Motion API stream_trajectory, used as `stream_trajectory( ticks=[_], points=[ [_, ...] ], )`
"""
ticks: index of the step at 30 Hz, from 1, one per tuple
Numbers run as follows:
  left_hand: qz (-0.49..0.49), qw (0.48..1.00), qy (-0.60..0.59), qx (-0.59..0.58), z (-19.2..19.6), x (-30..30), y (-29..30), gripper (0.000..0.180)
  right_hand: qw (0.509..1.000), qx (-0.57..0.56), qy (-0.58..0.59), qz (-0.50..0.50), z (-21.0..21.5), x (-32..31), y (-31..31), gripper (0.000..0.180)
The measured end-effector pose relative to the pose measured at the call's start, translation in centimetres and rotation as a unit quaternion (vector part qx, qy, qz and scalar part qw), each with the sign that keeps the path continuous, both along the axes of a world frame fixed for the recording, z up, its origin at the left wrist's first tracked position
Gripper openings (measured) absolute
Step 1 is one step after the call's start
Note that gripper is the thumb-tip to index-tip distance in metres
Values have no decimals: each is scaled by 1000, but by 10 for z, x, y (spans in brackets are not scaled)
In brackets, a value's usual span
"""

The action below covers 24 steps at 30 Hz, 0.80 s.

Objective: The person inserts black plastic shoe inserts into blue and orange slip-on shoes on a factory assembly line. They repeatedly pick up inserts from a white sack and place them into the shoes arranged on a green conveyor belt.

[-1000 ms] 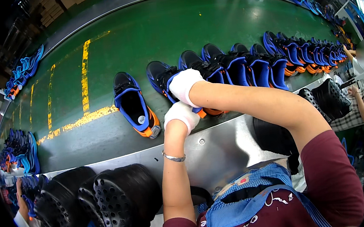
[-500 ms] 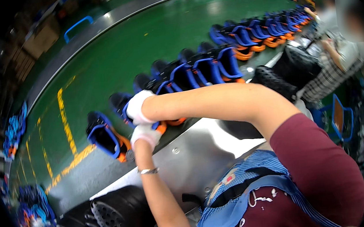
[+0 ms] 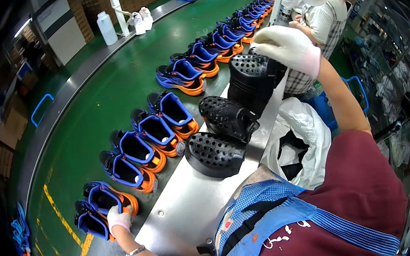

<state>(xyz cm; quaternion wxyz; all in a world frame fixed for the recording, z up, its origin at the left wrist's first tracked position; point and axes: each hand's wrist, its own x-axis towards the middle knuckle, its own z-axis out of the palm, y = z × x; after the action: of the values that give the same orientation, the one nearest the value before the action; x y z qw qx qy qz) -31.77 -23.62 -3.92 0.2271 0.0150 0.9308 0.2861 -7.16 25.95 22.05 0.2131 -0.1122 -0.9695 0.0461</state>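
Shoes are standing lined up, the left hand gripping one, the right hand hanging unclenched by remaining black pieces.

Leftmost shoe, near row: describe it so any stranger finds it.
On the green surface, follow the blue, black and orange shoes down to the gloved left hand. The leftmost shoe lies there, the only one in its row with none to its left.

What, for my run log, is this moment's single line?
left gloved hand: at heel of blue-orange sneaker | right gloved hand: open by black perforated shoe form, contact unclear
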Motion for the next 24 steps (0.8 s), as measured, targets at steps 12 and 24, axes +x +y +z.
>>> stream_trajectory(
  ticks=[12,24],
  points=[
    [8,960,277,-33,55,72,34,52,997,-6,-73,-2,-69,22,91,43],
    [-2,962,260,79,-10,69,90,49,991,-71,-108,43,-65,21,111,44]
  ],
)
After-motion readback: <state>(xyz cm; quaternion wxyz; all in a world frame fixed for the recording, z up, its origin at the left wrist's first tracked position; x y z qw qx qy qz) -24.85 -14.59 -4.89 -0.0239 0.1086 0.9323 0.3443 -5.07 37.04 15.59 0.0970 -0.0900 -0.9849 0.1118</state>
